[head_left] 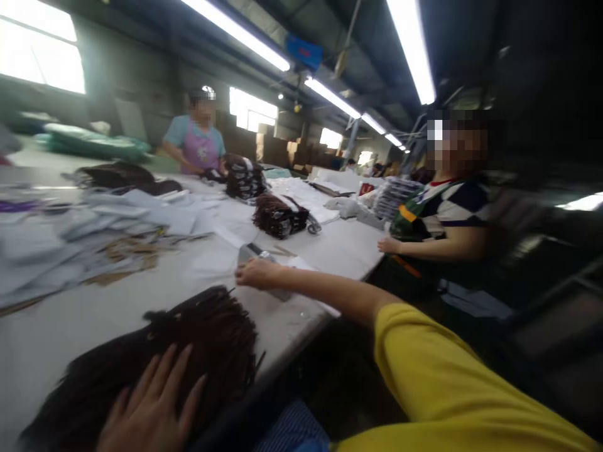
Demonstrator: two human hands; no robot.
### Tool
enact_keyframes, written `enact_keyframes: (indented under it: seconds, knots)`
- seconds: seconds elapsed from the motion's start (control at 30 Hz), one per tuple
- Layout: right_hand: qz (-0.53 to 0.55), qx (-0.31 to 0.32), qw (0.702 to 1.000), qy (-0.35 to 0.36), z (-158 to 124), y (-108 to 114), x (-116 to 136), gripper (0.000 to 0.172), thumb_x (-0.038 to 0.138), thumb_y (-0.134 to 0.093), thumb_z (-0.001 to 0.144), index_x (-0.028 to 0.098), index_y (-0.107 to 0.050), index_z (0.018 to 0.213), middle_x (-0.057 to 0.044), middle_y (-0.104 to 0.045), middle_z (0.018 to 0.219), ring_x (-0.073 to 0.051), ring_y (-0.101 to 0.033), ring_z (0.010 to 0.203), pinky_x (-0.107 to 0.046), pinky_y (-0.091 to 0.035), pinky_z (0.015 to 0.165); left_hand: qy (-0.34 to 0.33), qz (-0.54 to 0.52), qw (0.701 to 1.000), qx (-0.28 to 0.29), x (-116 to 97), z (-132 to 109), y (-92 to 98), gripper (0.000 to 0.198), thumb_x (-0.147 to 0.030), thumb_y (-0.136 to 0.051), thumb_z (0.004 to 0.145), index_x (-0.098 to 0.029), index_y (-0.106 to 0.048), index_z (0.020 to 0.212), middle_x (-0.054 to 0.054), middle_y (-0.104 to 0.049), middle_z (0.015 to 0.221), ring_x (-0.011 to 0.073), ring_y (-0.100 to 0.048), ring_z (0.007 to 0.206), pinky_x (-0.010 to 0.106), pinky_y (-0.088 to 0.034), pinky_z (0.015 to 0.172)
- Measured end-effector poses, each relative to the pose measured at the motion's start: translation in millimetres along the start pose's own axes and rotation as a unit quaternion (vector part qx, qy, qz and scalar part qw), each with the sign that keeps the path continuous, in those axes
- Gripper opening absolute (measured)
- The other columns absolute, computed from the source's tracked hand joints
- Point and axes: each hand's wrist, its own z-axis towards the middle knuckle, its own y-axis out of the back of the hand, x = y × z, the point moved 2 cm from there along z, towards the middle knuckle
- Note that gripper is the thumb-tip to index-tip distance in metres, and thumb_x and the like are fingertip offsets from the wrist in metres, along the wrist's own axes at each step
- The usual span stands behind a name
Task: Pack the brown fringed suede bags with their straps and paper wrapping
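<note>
Under my left hand (151,402), which lies flat with its fingers spread, is a dark brown fringed item (198,333), like a stack of fabric or a bag. My right arm, in a yellow sleeve, reaches forward across the table. At its end my right hand (259,274) has its fingers curled against a grey block-like thing (245,252), perhaps a tape dispenser, with a clear shiny part on top. Blur and the hand itself hide what the fingers grip. White paper lies beside and behind it.
A white table (325,251) carries brown fringed bundles (280,216), loose white sheets (155,210) and brown paper scraps (125,254). One person in a purple apron (198,147) stands across the table. Another person (438,213) stands at the right edge, a hand near the tabletop.
</note>
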Motion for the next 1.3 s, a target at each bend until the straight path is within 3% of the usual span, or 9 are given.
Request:
enact_keyframes:
  seconds: [0.1,0.23,0.33,0.63,0.77,0.9,1.03,1.2,1.3]
  knots:
    - [0.056,-0.091,0.994,-0.002,9,-10,12,0.028,0.014,-0.052,0.096,0.010,-0.060,0.122,-0.016,-0.064,0.121,-0.023,-0.060,0.107,-0.035,-0.048,0.091,0.058,0.045,0.996,0.060,-2,0,10.3,0.054,-0.042,-0.041,0.095,-0.024,-0.045,0.146,0.009,-0.046,0.149,0.0326,-0.044,0.136,0.056,-0.044,0.102]
    - [0.192,-0.208,0.953,0.112,28,-22,50,0.047,0.045,-0.053,0.098,0.016,-0.053,0.134,-0.013,-0.057,0.133,-0.022,-0.051,0.121,-0.035,-0.041,0.104,0.080,0.075,0.988,0.109,-6,8,14.1,0.053,-0.044,-0.040,0.098,-0.018,-0.046,0.145,0.010,-0.043,0.151,0.0308,-0.043,0.138,0.054,-0.042,0.106]
    - [0.169,-0.182,0.960,0.131,28,-33,54,0.043,0.047,-0.052,0.097,0.015,-0.059,0.125,-0.014,-0.061,0.124,-0.023,-0.052,0.114,-0.038,-0.042,0.100,0.084,0.073,0.988,0.109,-9,9,15.8,0.053,-0.044,-0.042,0.098,-0.019,-0.046,0.145,0.009,-0.043,0.151,0.0307,-0.043,0.138,0.054,-0.042,0.107]
    - [0.070,-0.026,0.995,0.070,-11,-59,-20,0.030,0.037,-0.061,0.094,0.015,-0.071,0.077,-0.009,-0.069,0.088,-0.021,-0.059,0.090,-0.034,-0.045,0.084,0.094,0.060,0.988,0.107,-8,9,14.8,0.053,-0.044,-0.045,0.097,-0.020,-0.046,0.144,0.009,-0.044,0.150,0.0314,-0.044,0.137,0.054,-0.042,0.107]
    - [0.115,-0.097,0.988,0.035,-11,-41,3,0.027,0.033,-0.052,0.099,0.014,-0.071,0.104,-0.013,-0.066,0.118,-0.021,-0.059,0.105,-0.034,-0.044,0.094,0.093,0.060,0.988,0.112,-9,9,15.5,0.054,-0.044,-0.045,0.097,-0.020,-0.045,0.145,0.010,-0.043,0.151,0.0315,-0.043,0.138,0.054,-0.041,0.107]
    - [0.211,-0.201,0.947,0.139,6,-31,49,0.038,0.039,-0.052,0.099,0.015,-0.059,0.128,-0.013,-0.062,0.126,-0.020,-0.055,0.115,-0.032,-0.043,0.100,0.091,0.065,0.987,0.119,-9,10,16.5,0.054,-0.044,-0.044,0.097,-0.019,-0.045,0.145,0.010,-0.043,0.151,0.0315,-0.042,0.139,0.054,-0.040,0.108]
    - [0.156,-0.129,0.966,0.163,9,-45,47,0.024,0.031,-0.050,0.100,0.016,-0.068,0.105,-0.011,-0.066,0.105,-0.021,-0.056,0.100,-0.033,-0.047,0.090,0.088,0.063,0.986,0.124,-10,10,17.9,0.054,-0.045,-0.045,0.097,-0.021,-0.044,0.146,0.008,-0.042,0.152,0.0310,-0.041,0.139,0.053,-0.041,0.108]
    - [0.064,0.006,0.996,0.069,-16,-53,6,0.018,0.026,-0.062,0.093,0.016,-0.071,0.082,-0.009,-0.068,0.094,-0.022,-0.060,0.094,-0.034,-0.046,0.082,0.094,0.063,0.986,0.124,-10,10,17.6,0.055,-0.045,-0.044,0.098,-0.020,-0.043,0.146,0.008,-0.042,0.152,0.0305,-0.041,0.139,0.054,-0.040,0.108]
    - [0.073,-0.048,0.996,0.030,-23,-38,16,0.016,0.021,-0.057,0.096,0.015,-0.071,0.101,-0.012,-0.067,0.110,-0.023,-0.058,0.105,-0.037,-0.045,0.091,0.093,0.056,0.987,0.121,-9,9,16.9,0.055,-0.045,-0.044,0.097,-0.020,-0.043,0.146,0.009,-0.042,0.152,0.0312,-0.041,0.139,0.054,-0.040,0.108]
